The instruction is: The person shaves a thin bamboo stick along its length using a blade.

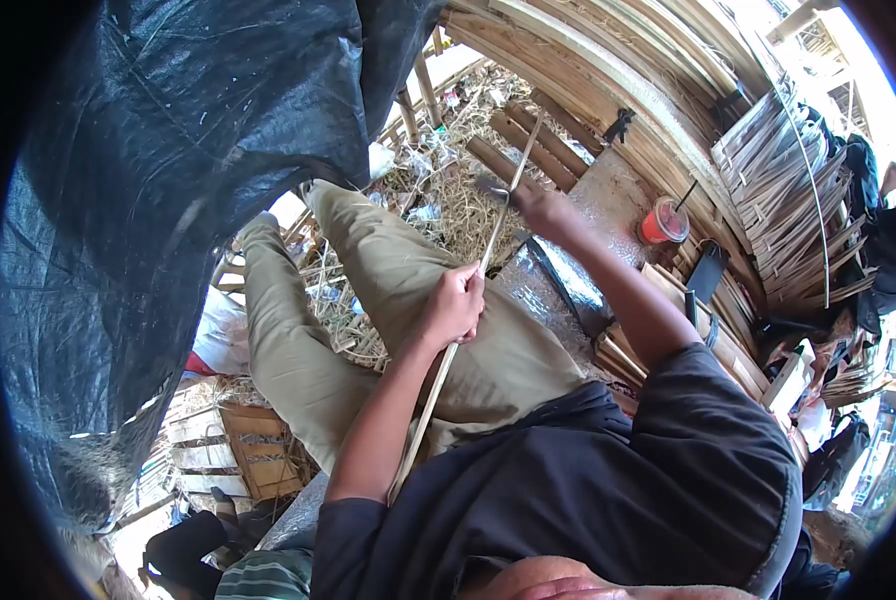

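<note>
My left hand (453, 305) is closed around a long, thin bamboo strip (428, 410), above my thigh. The strip runs slantwise from beside my left upper arm, through that fist, and on past my right hand (548, 215). My right hand is closed on what looks like a knife, its short dark blade (492, 188) lying against the upper part of the strip. The knife's handle is hidden in my fingers, and this hand is slightly blurred.
A black tarp (198, 200) hangs at left. Shavings and litter (468, 120) cover the ground ahead. Right of me are a red drink cup (665, 222), a black phone-like object (706, 272) and bundled strips (783, 190). A wooden crate (233, 450) and another person's striped clothing (268, 577) are lower left.
</note>
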Demonstrator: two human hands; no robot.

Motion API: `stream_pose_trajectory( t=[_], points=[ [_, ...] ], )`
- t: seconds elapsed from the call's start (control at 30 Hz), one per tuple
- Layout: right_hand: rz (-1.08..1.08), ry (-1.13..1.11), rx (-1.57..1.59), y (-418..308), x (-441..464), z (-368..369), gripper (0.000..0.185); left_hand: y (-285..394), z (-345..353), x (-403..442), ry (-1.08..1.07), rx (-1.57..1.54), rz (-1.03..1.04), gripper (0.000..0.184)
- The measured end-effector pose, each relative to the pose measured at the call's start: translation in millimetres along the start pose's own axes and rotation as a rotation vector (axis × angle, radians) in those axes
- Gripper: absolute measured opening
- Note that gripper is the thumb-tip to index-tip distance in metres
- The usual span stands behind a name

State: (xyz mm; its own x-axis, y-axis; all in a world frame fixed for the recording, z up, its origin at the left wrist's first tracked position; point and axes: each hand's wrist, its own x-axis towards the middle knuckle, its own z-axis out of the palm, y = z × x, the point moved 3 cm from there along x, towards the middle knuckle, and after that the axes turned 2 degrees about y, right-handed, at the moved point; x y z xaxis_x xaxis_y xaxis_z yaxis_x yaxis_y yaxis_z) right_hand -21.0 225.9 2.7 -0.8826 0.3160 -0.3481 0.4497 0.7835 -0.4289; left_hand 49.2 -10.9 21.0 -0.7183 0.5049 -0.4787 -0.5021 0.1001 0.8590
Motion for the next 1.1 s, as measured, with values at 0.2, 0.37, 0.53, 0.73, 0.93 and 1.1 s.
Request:
stream_pose_trajectory(
  t=[0.2, 0.37, 0.53, 0.73, 0.93, 1.1],
  points=[
    [0.213, -0.059, 0.054, 6, 7, -24, 0.077, -3, -3, -6, -0.04, -0.004, -0.014, 0.024],
    [0.089, -0.1, 0.041, -17, -28, 4, 0.073, -7, -5, -3, -0.032, -0.007, -0.016, 0.024],
    [0.279, -0.121, 0.051, -1, 7, -28, 0.07, -10, -4, -4, -0.029, -0.005, -0.008, 0.024],
    [-0.065, -0.378, -0.085, -62, -67, 6, 0.076, -10, -8, 8, -0.041, -0.044, -0.011, 0.028],
    [0.1, 0.082, -0.116, -24, -9, -21, 0.074, -6, -2, -4, 0.015, -0.071, 0.012, 0.023],
    [0.03, 0.011, -0.108, -23, -31, 2, 0.074, -12, -9, -2, -0.052, -0.09, -0.028, 0.023]
  ],
)
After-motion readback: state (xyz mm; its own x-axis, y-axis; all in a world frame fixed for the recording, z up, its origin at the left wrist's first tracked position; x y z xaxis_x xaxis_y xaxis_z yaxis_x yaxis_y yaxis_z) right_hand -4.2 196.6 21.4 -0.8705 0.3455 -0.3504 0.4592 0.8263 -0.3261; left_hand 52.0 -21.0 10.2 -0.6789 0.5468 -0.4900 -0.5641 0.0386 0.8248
